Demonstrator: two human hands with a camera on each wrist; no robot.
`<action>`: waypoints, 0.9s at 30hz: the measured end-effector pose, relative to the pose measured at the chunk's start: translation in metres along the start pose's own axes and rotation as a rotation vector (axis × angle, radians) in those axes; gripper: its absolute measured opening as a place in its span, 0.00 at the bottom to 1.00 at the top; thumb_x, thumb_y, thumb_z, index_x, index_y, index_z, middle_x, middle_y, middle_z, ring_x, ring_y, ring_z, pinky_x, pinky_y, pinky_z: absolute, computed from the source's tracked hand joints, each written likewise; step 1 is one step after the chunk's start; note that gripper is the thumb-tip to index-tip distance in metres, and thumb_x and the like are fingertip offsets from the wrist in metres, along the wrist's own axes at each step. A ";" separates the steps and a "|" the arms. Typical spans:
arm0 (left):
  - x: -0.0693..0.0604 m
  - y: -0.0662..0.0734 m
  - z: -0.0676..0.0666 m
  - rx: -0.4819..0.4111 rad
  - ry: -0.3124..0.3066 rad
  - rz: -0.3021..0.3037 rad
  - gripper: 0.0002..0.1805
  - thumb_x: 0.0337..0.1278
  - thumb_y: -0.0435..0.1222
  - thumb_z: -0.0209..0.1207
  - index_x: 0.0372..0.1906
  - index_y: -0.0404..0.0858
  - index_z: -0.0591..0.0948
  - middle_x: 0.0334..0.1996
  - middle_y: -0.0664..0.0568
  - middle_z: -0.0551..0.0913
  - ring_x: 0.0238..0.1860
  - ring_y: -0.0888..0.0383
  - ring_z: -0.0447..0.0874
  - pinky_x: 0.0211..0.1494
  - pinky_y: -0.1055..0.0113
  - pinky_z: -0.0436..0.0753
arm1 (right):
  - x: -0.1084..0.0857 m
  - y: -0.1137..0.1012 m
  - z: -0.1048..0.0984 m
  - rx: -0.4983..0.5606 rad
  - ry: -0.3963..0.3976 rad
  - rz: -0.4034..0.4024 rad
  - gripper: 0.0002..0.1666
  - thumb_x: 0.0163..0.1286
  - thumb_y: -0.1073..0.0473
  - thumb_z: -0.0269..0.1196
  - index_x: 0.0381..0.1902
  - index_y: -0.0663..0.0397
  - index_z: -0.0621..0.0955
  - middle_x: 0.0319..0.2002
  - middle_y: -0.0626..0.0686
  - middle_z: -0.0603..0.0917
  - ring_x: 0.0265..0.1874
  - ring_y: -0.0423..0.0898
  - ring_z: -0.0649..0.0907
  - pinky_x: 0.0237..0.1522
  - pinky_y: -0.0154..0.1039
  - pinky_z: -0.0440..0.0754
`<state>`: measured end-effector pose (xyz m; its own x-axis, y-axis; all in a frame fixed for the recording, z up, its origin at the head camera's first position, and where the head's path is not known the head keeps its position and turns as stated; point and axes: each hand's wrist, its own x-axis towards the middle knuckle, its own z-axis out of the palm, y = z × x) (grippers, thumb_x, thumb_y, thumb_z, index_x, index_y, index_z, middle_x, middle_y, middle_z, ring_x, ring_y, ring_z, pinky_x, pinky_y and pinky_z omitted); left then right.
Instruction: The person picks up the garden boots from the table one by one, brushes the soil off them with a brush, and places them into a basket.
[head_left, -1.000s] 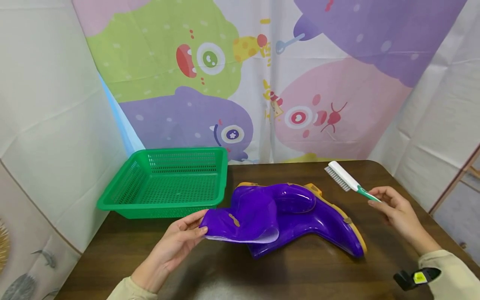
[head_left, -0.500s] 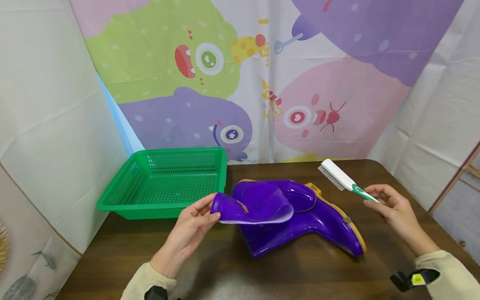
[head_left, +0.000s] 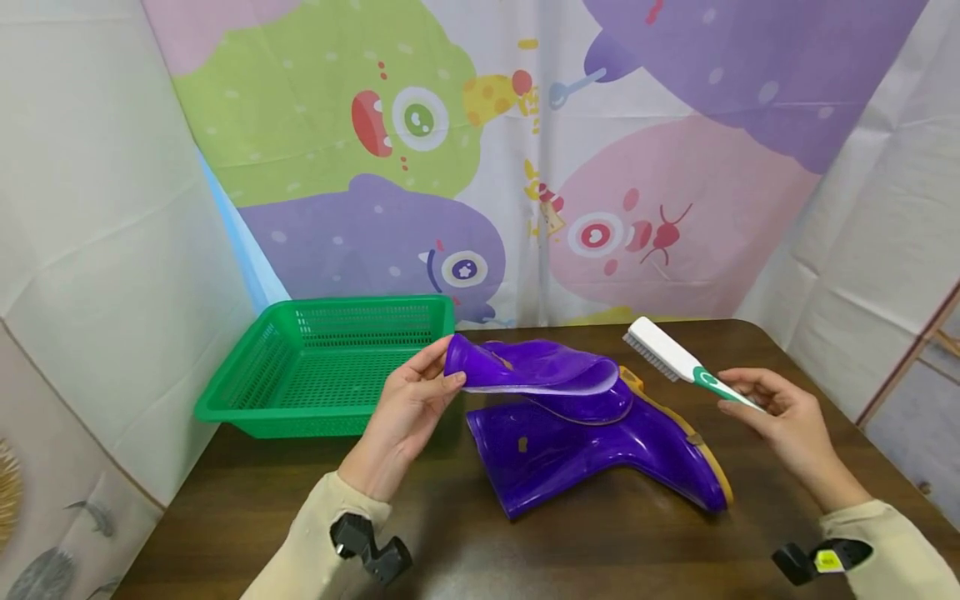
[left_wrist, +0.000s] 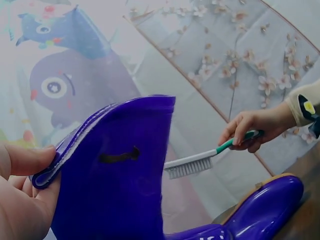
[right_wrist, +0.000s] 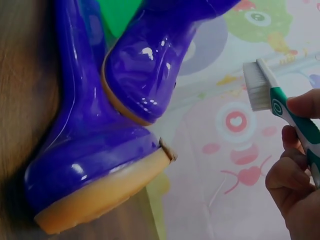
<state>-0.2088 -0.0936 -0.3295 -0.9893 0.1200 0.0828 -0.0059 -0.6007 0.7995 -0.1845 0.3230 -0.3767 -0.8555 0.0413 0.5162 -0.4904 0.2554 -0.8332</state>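
Your left hand (head_left: 412, 408) is just pinching the floppy, fuzzy-lined cuff of the upper boot (head_left: 555, 362), held over the lower boot (head_left: 585, 454) on the table (head_left: 600, 550), so that slick, rubbery shaft could easily fold or slip. Your right hand (head_left: 783, 429) grips the stiff-looking brush (head_left: 667, 350) near its handle's end, so it might twist if the bristles snag.

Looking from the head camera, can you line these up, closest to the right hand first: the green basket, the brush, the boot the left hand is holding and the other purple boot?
1. Brush: held in the right hand.
2. Other purple boot: lying on the table, left of that hand.
3. Held boot: farther left, in the left hand.
4. Green basket: farthest, on the left side.
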 end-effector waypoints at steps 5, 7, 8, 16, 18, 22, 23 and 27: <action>0.012 0.011 0.016 0.041 -0.064 0.018 0.29 0.53 0.09 0.48 0.48 0.38 0.87 0.39 0.51 0.83 0.39 0.61 0.83 0.45 0.72 0.83 | 0.000 -0.005 0.004 -0.026 0.037 -0.032 0.20 0.55 0.84 0.64 0.47 0.71 0.83 0.29 0.42 0.86 0.27 0.32 0.81 0.25 0.24 0.74; 0.017 0.017 0.024 0.049 -0.084 0.024 0.31 0.53 0.09 0.47 0.43 0.43 0.88 0.38 0.52 0.84 0.38 0.61 0.83 0.44 0.72 0.83 | 0.000 -0.007 0.004 -0.016 0.047 -0.040 0.20 0.55 0.85 0.64 0.46 0.72 0.83 0.29 0.43 0.86 0.28 0.32 0.81 0.27 0.23 0.76; 0.020 0.019 0.027 0.054 -0.090 0.026 0.31 0.54 0.09 0.47 0.44 0.44 0.88 0.38 0.53 0.84 0.38 0.61 0.83 0.43 0.72 0.83 | 0.000 -0.008 0.004 -0.004 0.051 -0.043 0.20 0.55 0.85 0.64 0.46 0.72 0.83 0.29 0.44 0.86 0.28 0.32 0.82 0.28 0.23 0.77; 0.039 0.030 0.051 0.117 -0.108 0.011 0.35 0.54 0.09 0.49 0.70 0.24 0.65 0.40 0.53 0.84 0.39 0.63 0.83 0.47 0.72 0.83 | -0.001 -0.012 0.005 -0.034 0.060 -0.042 0.19 0.54 0.85 0.65 0.45 0.72 0.84 0.29 0.43 0.86 0.27 0.32 0.82 0.27 0.23 0.77; 0.041 0.033 0.057 0.110 -0.114 0.005 0.35 0.55 0.09 0.48 0.70 0.25 0.64 0.40 0.53 0.84 0.39 0.64 0.83 0.47 0.72 0.83 | -0.001 -0.012 0.005 -0.053 0.067 -0.039 0.19 0.54 0.84 0.65 0.45 0.71 0.84 0.28 0.42 0.85 0.26 0.32 0.81 0.24 0.23 0.75; 0.042 0.041 0.067 0.116 -0.170 0.002 0.35 0.55 0.09 0.47 0.70 0.23 0.63 0.38 0.54 0.84 0.38 0.63 0.83 0.46 0.72 0.83 | -0.001 -0.013 0.005 -0.041 0.082 -0.041 0.20 0.54 0.85 0.65 0.45 0.70 0.84 0.27 0.43 0.85 0.24 0.32 0.80 0.20 0.26 0.71; 0.042 0.044 0.069 0.122 -0.193 -0.003 0.35 0.55 0.09 0.47 0.70 0.23 0.62 0.38 0.54 0.84 0.37 0.63 0.83 0.46 0.73 0.83 | -0.001 -0.013 0.005 -0.030 0.086 -0.044 0.20 0.54 0.85 0.65 0.45 0.70 0.84 0.27 0.43 0.85 0.24 0.33 0.79 0.19 0.26 0.71; 0.041 0.054 0.076 0.145 -0.295 -0.031 0.34 0.56 0.10 0.46 0.71 0.22 0.59 0.38 0.53 0.83 0.38 0.62 0.83 0.46 0.73 0.83 | -0.001 -0.015 0.004 0.015 0.088 -0.063 0.20 0.54 0.86 0.64 0.44 0.72 0.84 0.28 0.45 0.86 0.23 0.33 0.79 0.18 0.28 0.69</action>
<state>-0.2388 -0.0610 -0.2376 -0.9042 0.3724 0.2091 0.0070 -0.4766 0.8791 -0.1773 0.3149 -0.3652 -0.8053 0.1103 0.5826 -0.5460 0.2453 -0.8011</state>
